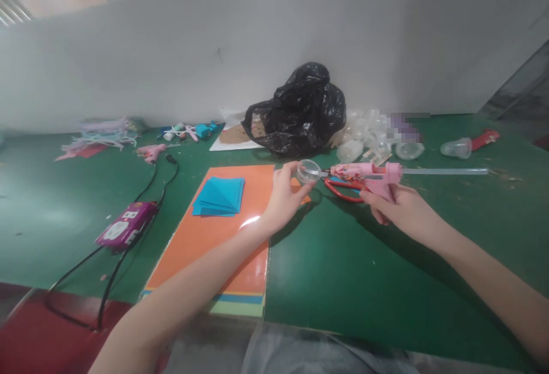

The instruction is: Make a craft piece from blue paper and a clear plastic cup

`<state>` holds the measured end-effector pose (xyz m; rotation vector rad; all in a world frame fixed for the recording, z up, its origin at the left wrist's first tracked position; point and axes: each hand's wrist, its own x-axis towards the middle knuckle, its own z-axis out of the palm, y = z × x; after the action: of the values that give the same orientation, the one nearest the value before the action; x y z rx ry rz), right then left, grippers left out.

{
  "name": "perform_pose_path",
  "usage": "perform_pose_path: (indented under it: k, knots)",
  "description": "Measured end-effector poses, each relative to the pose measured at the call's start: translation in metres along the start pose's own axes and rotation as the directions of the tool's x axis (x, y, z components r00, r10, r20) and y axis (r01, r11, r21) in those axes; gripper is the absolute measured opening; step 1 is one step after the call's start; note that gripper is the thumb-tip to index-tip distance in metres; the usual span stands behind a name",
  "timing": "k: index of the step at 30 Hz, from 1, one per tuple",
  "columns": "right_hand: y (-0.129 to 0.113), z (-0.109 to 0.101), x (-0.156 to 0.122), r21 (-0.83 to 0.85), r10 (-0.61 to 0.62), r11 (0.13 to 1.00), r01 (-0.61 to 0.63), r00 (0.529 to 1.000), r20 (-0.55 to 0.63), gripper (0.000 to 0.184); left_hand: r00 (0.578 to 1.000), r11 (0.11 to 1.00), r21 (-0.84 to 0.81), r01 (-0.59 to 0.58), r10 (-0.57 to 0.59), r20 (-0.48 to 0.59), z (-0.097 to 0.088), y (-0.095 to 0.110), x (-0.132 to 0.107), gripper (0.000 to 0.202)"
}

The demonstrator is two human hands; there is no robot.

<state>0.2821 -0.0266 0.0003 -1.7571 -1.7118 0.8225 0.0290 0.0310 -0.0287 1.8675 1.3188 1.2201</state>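
My right hand (397, 205) grips a pink hot glue gun (369, 175) by its handle, with a clear glue stick (446, 172) sticking out of the back toward the right. The gun's nozzle points left and touches a small clear plastic cup (307, 171). My left hand (285, 197) pinches that cup between its fingers above the green table (343, 265). Red-handled scissors (341, 191) lie on the table just under the gun.
A stack of coloured paper sheets, orange on top (223, 237), carries folded blue paper (218, 197). A black plastic bag (300, 111), several clear cups (364, 134), a purple power strip (126, 225) with cables and a second pink glue gun (151, 152) lie around.
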Motion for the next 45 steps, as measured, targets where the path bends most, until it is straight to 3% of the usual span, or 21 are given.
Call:
perform_pose_path:
  k: [19, 28, 45]
  knots:
    - [0.0026, -0.0005, 0.0045, -0.003, 0.001, 1.0, -0.001, 1.0, -0.015, 0.056, 1.0, 0.999, -0.037, -0.018, 0.017, -0.019, 0.0012, -0.0064, -0.0021, 0.036]
    - [0.0072, -0.0054, 0.0099, 0.054, 0.027, 0.998, -0.018, 0.987, -0.161, 0.057, 1.0, 0.999, -0.032, 0.003, -0.003, -0.004, -0.0012, -0.0016, -0.0013, 0.035]
    - [-0.0003, 0.0004, 0.0002, 0.035, -0.009, 0.999, 0.01, 1.0, -0.029, 0.058, 0.989, 0.991, 0.083, -0.106, 0.096, 0.112, 0.0008, 0.0015, -0.0049, 0.038]
